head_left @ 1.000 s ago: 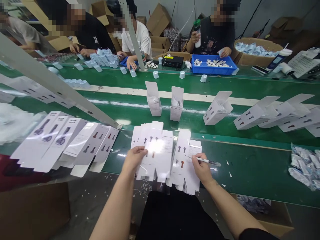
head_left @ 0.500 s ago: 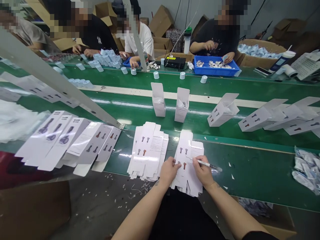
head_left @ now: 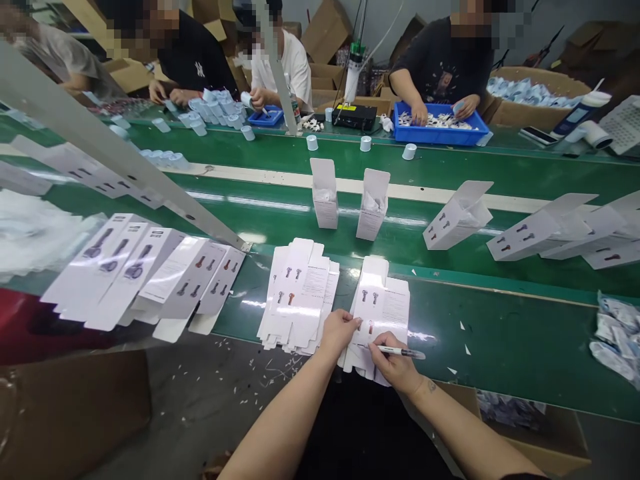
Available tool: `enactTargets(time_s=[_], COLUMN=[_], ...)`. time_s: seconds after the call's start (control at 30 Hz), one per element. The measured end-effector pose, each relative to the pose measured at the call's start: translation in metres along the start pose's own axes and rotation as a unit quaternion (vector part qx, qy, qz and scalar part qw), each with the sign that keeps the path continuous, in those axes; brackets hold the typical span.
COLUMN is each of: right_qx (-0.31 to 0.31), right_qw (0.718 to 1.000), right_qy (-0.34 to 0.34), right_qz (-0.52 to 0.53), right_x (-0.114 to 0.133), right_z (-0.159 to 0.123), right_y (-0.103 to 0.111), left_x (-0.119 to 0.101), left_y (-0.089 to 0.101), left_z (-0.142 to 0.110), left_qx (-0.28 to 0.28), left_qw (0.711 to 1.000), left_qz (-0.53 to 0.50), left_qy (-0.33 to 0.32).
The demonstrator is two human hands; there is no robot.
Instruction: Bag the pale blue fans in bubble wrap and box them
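In front of me lies a small stack of flattened white boxes (head_left: 375, 275), printed with little pictures of a gadget. My left hand (head_left: 341, 335) is closed at the stack's left side, thumb resting on the top box. In my right hand (head_left: 397, 370) is a pen (head_left: 403, 351), white with a clear end, its tip low on the printed face of the top box. Just to the left is a second stack of flattened boxes (head_left: 294, 277), touched by neither hand.
Standing open boxes (head_left: 325, 208) with bagged contents line the green belt (head_left: 280, 217). Further left are more printed boxes (head_left: 115, 270) and a slanting metal post (head_left: 145, 183). Bagged parts (head_left: 617, 340) lie at the right. Across the line, several people work near a blue tray (head_left: 465, 135).
My right hand and the pen have moved down and left over the top box. My left hand stays at the stack's left side. Across the table, a person's hand has lowered into the blue tray.
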State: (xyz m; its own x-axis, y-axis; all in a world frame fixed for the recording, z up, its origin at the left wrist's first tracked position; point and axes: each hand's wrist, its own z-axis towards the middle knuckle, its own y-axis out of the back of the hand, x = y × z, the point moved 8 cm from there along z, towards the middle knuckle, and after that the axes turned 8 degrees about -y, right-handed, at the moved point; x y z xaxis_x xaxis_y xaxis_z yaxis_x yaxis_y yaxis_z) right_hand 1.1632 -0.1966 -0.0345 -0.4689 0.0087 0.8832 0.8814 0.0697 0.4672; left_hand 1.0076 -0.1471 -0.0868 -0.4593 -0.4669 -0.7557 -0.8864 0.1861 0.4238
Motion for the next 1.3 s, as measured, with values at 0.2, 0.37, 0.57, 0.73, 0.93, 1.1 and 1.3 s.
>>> enactTargets(time_s=[0.2,0.37,0.57,0.73,0.93,1.1,1.3], right_qx=[0.009,-0.092,-0.192,-0.196,-0.198,-0.197,-0.135], right_qw=[1.0,0.995,0.978,0.978,0.978,0.979,0.99], right_qy=[-0.002,-0.035,-0.073,-0.068,-0.068,-0.049,-0.013], right_qz=[0.009,0.031,0.031,0.021,0.004,0.01,0.023], right_x=[0.003,0.002,-0.013,-0.016,-0.019,-0.015,-0.007], right_z=[-0.002,0.007,0.033,0.037,0.041,0.035,-0.005], right_y=[0.0,0.031,0.053,0.043,0.038,0.042,0.032], left_x=[-0.006,-0.017,-0.009,-0.002,-0.018,-0.022,-0.021], left_y=[0.002,0.022,0.117,0.202,0.118,0.01,-0.005], left_z=[-0.004,-0.009,0.006,0.007,-0.005,-0.013,-0.014], left_qx=[-0.001,0.028,-0.015,-0.198,-0.115,0.016,0.018], left_qw=[1.0,0.997,0.987,0.978,0.99,0.991,0.987], left_qz=[-0.019,-0.068,-0.154,0.059,0.045,0.107,0.148], left_qy=[0.006,0.011,0.045,0.016,-0.069,-0.084,-0.059])
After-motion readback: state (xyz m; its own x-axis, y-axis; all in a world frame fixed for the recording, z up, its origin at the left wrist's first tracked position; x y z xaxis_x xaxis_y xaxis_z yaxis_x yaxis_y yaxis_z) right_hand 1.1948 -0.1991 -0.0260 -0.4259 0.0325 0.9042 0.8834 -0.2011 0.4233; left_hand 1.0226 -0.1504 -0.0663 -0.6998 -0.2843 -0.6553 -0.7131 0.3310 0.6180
